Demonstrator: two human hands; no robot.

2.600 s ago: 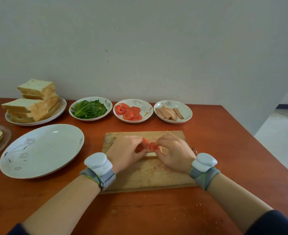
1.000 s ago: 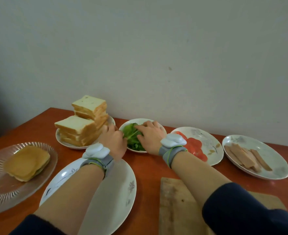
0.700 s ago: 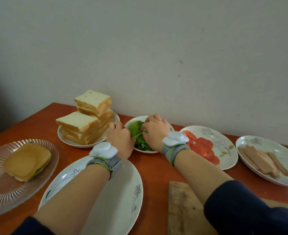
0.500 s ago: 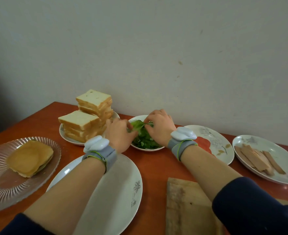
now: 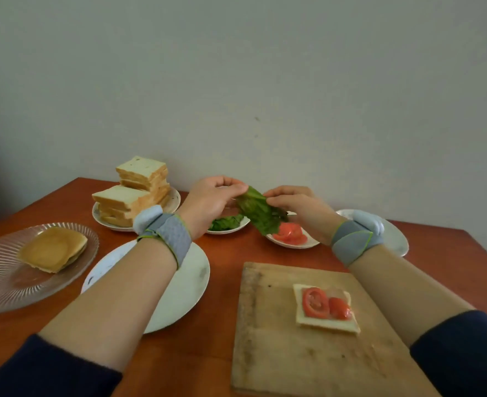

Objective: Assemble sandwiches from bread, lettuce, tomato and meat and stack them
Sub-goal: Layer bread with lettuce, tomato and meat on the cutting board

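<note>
A green lettuce leaf hangs in the air above the lettuce bowl and tomato plate. My left hand pinches its left edge and my right hand pinches its right edge. On the wooden cutting board lies a bread slice topped with two tomato slices. A stack of bread slices stands on a plate at the back left. The meat plate is mostly hidden behind my right wrist.
A large white plate lies under my left forearm. A ribbed glass plate at the left holds a finished sandwich. The red-brown table ends at the wall behind the dishes.
Both hands have lifted a lettuce leaf out of the bowl and hold it up between them. The view has tilted, showing the bread with tomato on the board.
</note>
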